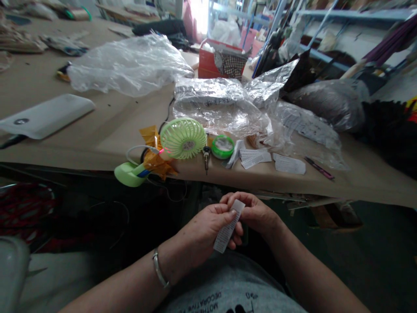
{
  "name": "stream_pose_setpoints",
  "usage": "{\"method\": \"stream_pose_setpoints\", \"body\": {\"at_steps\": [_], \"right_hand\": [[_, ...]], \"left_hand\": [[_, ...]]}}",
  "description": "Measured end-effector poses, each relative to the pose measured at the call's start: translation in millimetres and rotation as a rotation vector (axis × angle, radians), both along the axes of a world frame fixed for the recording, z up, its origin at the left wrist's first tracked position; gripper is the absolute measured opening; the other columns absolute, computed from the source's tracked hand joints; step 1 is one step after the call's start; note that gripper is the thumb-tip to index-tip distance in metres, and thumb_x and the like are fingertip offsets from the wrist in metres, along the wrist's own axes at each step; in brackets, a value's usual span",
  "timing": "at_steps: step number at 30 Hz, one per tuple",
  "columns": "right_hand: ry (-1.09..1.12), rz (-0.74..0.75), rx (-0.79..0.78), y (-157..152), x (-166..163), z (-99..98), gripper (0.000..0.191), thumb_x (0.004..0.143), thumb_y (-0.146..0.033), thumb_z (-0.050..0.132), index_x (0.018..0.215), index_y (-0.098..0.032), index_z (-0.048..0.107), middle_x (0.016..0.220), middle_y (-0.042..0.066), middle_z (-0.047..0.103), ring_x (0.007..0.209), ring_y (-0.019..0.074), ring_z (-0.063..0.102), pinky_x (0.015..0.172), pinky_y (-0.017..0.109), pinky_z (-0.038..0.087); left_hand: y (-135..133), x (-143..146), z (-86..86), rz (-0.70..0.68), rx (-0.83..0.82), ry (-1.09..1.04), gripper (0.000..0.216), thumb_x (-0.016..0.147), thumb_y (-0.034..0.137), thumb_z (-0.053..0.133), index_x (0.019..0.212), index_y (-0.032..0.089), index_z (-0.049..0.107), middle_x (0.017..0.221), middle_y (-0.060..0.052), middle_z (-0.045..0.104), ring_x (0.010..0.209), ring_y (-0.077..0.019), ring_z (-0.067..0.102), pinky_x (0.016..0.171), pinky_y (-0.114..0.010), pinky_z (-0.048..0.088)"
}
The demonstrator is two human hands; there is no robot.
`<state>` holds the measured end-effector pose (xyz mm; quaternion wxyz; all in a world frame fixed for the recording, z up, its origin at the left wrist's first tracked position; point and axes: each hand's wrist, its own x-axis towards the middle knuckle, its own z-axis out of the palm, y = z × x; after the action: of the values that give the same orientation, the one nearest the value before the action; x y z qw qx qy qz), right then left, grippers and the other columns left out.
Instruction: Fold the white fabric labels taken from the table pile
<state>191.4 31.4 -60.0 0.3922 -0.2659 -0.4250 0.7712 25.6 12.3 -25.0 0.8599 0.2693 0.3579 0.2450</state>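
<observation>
In front of my lap, below the table edge, I hold a narrow white paper label [224, 234] with small print on it. My left hand [208, 226] pinches it, thumb on top and fingers behind. The fingers of my right hand [259, 213] are curled closed at the label's upper end, partly hidden behind it. On the table beyond lie several more printed labels [254, 157], with a single label [289, 164] to their right. A small green round tin [223, 147] with whitish contents is beside them.
A light green fan [184, 138] overhangs the table edge, its stand wrapped with orange tape [156, 161]. Near it lies a thin pointed tool [206, 158]. At right is a purple pen-like tool [319, 168]. Clear plastic bags [130, 65], a white power bank [48, 115] and a red box [208, 63] occupy the table.
</observation>
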Motion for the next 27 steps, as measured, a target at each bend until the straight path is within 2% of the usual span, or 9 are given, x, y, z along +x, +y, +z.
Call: {"method": "stream_pose_setpoints", "body": {"at_steps": [3, 5, 7, 9, 12, 15, 21, 24, 27], "right_hand": [[-0.070, -0.012, 0.032, -2, 0, -1.5, 0.028, 0.069, -0.027, 0.076, 0.095, -0.020, 0.068, 0.099, 0.004, 0.066, 0.085, 0.0142, 0.064, 0.079, 0.028, 0.051], [-0.160, -0.093, 0.104, -4, 0, 0.4, 0.033, 0.074, -0.027, 0.072, 0.106, -0.023, 0.064, 0.102, 0.004, 0.067, 0.084, 0.0144, 0.064, 0.078, 0.028, 0.052], [-0.312, -0.228, 0.261, -8, -1, 5.8, 0.035, 0.079, -0.027, 0.067, 0.114, -0.025, 0.060, 0.109, 0.005, 0.066, 0.091, 0.0164, 0.064, 0.082, 0.031, 0.052], [-0.541, -0.354, 0.507, -11, -2, 13.7, 0.033, 0.083, -0.028, 0.062, 0.116, -0.024, 0.059, 0.114, 0.007, 0.063, 0.101, 0.0194, 0.062, 0.089, 0.035, 0.050], [-0.855, -0.439, 0.831, -14, -5, 23.2, 0.031, 0.085, -0.027, 0.058, 0.115, -0.020, 0.060, 0.114, 0.010, 0.061, 0.105, 0.0223, 0.058, 0.092, 0.037, 0.049], [-0.968, -0.446, 0.940, -16, -9, 23.8, 0.029, 0.088, -0.026, 0.055, 0.116, -0.020, 0.059, 0.111, 0.011, 0.061, 0.103, 0.0225, 0.059, 0.089, 0.038, 0.051], [-0.918, -0.452, 0.889, -15, -14, 18.7, 0.028, 0.088, -0.024, 0.053, 0.115, -0.020, 0.059, 0.111, 0.010, 0.062, 0.102, 0.0216, 0.060, 0.088, 0.036, 0.050], [-0.799, -0.467, 0.673, -13, -16, 20.8, 0.026, 0.087, -0.027, 0.054, 0.112, -0.021, 0.058, 0.102, 0.006, 0.065, 0.093, 0.0191, 0.062, 0.082, 0.032, 0.050], [-0.640, -0.402, 0.391, -9, -18, 21.7, 0.018, 0.085, -0.033, 0.057, 0.096, -0.019, 0.061, 0.083, 0.002, 0.064, 0.073, 0.0139, 0.061, 0.068, 0.026, 0.049]], "left_hand": [[-1, -1, -2.9, 0.024, 0.012, 0.002, 0.021, 0.081, 0.033, 0.060, 0.083, 0.012, 0.060, 0.064, -0.002, 0.061, 0.048, -0.0097, 0.055, 0.047, -0.020, 0.042], [-1, -2, -4.2, 0.055, 0.037, 0.008, 0.022, 0.082, 0.034, 0.058, 0.083, 0.013, 0.060, 0.065, -0.003, 0.061, 0.050, -0.0099, 0.056, 0.047, -0.020, 0.042], [0, -4, -4.6, 0.089, 0.058, 0.021, 0.023, 0.083, 0.035, 0.056, 0.083, 0.013, 0.060, 0.066, -0.003, 0.061, 0.052, -0.0103, 0.057, 0.047, -0.020, 0.042], [1, -5, -4.1, 0.115, 0.056, 0.033, 0.022, 0.084, 0.035, 0.056, 0.083, 0.013, 0.060, 0.066, -0.002, 0.060, 0.053, -0.0105, 0.057, 0.048, -0.020, 0.042], [3, -6, -2.8, 0.139, 0.048, 0.057, 0.020, 0.082, 0.032, 0.058, 0.081, 0.012, 0.061, 0.065, -0.002, 0.061, 0.052, -0.0104, 0.057, 0.048, -0.021, 0.043], [3, -6, -2.2, 0.156, 0.047, 0.074, 0.019, 0.080, 0.031, 0.061, 0.080, 0.012, 0.062, 0.065, -0.003, 0.061, 0.052, -0.0107, 0.057, 0.049, -0.021, 0.043], [2, -6, -4.9, 0.165, 0.038, 0.051, 0.021, 0.080, 0.033, 0.061, 0.079, 0.012, 0.063, 0.064, -0.003, 0.060, 0.052, -0.0106, 0.057, 0.049, -0.021, 0.043], [2, -7, -5.5, 0.194, 0.026, 0.035, 0.022, 0.079, 0.035, 0.063, 0.082, 0.013, 0.063, 0.064, -0.002, 0.061, 0.051, -0.0103, 0.057, 0.048, -0.021, 0.043], [3, -7, -5.4, 0.213, 0.029, 0.062, 0.024, 0.079, 0.036, 0.063, 0.087, 0.013, 0.063, 0.064, -0.002, 0.061, 0.051, -0.0105, 0.057, 0.047, -0.021, 0.042]]}}
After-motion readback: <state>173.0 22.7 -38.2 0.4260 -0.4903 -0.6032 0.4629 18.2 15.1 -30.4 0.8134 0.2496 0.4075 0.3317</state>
